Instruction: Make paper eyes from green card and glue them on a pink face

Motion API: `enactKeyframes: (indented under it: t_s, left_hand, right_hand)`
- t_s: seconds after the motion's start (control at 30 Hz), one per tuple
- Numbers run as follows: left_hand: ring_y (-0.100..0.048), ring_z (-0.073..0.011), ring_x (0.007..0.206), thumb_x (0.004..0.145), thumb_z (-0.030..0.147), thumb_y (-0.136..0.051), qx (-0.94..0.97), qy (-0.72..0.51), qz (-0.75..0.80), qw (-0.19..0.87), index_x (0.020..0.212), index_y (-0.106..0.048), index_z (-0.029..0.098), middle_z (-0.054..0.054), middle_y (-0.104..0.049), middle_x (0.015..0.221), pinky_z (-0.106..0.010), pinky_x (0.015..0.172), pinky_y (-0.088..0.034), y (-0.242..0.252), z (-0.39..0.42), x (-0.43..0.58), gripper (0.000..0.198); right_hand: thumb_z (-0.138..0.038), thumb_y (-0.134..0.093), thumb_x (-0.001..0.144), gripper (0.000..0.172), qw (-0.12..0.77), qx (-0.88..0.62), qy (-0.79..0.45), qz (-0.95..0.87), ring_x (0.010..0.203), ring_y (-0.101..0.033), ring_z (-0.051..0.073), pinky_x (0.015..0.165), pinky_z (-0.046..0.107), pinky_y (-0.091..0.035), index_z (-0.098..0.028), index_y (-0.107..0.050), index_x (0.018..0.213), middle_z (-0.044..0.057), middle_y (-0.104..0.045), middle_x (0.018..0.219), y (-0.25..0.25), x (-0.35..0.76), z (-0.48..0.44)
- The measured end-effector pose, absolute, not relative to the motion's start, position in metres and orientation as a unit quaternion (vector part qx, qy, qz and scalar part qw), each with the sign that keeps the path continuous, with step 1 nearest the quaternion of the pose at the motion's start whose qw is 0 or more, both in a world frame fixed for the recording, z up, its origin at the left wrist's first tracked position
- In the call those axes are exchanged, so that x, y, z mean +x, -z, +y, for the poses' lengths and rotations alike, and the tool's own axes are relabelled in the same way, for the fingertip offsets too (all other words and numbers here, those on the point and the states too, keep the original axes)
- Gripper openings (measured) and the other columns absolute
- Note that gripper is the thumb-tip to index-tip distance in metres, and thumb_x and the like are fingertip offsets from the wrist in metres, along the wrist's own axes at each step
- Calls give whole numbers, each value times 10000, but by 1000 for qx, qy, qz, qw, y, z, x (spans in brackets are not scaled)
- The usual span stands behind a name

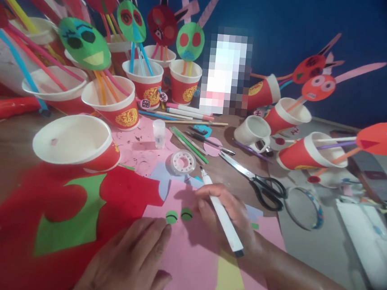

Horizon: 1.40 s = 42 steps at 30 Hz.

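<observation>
My right hand [241, 219] grips an uncapped white marker [223, 220], its dark tip pointing up and away from the paper. Two small green paper circles [186, 214], each with a black curved line, lie side by side on a pink paper sheet [190, 262]. My left hand [133, 252] rests flat on the sheet, fingers stretched, with a fingertip at the edge of the left circle. Beside it, a cut green paper scrap [81, 221] lies over red paper [132, 189]. A yellow paper scrap [227, 279] is under my right forearm.
Black-handled scissors [248, 172], a tape roll [183, 162], a small clear bottle [159, 134] and a white mug [254, 131] lie beyond my hands. Several red paper cups [111, 104] with paper faces on straws stand behind. A large cup [75, 139] is at left.
</observation>
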<state>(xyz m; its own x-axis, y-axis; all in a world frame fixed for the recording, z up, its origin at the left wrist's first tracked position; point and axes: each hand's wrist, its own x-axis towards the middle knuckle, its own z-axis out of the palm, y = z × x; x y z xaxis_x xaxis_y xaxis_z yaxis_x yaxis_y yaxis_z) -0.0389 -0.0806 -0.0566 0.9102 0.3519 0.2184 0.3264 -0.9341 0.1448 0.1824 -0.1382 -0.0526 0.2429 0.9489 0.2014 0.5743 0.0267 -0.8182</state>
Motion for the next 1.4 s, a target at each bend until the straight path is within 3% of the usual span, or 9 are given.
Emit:
enactKeyframes:
  t_s: [0.23,0.4,0.57,0.8,1.07,1.2,1.4]
  left_hand:
    - [-544,-220,1125,926,319,-477,974,-116,190,28,1258,-565,159,-25,-637,1255,-314,896,-452,57,-84,-41,379]
    - [-522,-222,1134,926,334,-458,976,-95,194,34,1255,-560,132,-46,-629,1245,-304,943,-414,54,-86,-37,399]
    - [-479,-221,1173,951,342,-452,972,-121,202,4,1262,-549,136,-49,-614,1248,-321,1013,-340,54,-89,-38,386]
    - [-530,-232,1066,936,362,-470,971,-112,206,37,1249,-554,128,-60,-643,1167,-341,905,-426,55,-87,-32,400]
    - [-528,-236,1097,950,335,-438,963,-115,234,61,1257,-549,144,-62,-632,1189,-359,922,-453,54,-91,-30,379]
    - [-519,-228,1137,959,329,-416,968,-133,213,32,1256,-545,134,-73,-623,1215,-333,958,-440,48,-88,-32,377]
    - [-592,-231,996,957,251,-366,969,-142,196,51,1101,-624,123,-89,-667,1109,-357,866,-463,33,-83,-34,322]
  right_hand:
    - [-51,-536,798,291,400,-616,-130,-666,748,-669,181,685,305,-529,-225,-572,1029,23,-712,824,49,188,-140]
    - [-30,-531,738,346,360,-578,-110,-724,743,-614,192,691,334,-481,-205,-564,1034,48,-713,898,51,191,-141]
    - [-48,-520,714,349,332,-568,-102,-746,693,-557,189,681,343,-430,-201,-548,1027,37,-694,837,56,191,-142]
    - [-31,-494,713,357,329,-564,-91,-752,705,-556,183,705,336,-411,-196,-549,1026,37,-693,845,57,192,-141]
    - [-43,-487,735,322,333,-567,-80,-749,653,-557,181,676,326,-406,-197,-580,1002,3,-659,720,53,191,-141]
    - [-39,-481,753,320,344,-576,-81,-738,672,-590,177,686,332,-424,-200,-571,1015,16,-705,807,51,190,-140]
    - [-76,-495,806,253,354,-604,-78,-710,737,-660,190,712,335,-474,-211,-590,998,33,-722,843,49,189,-141]
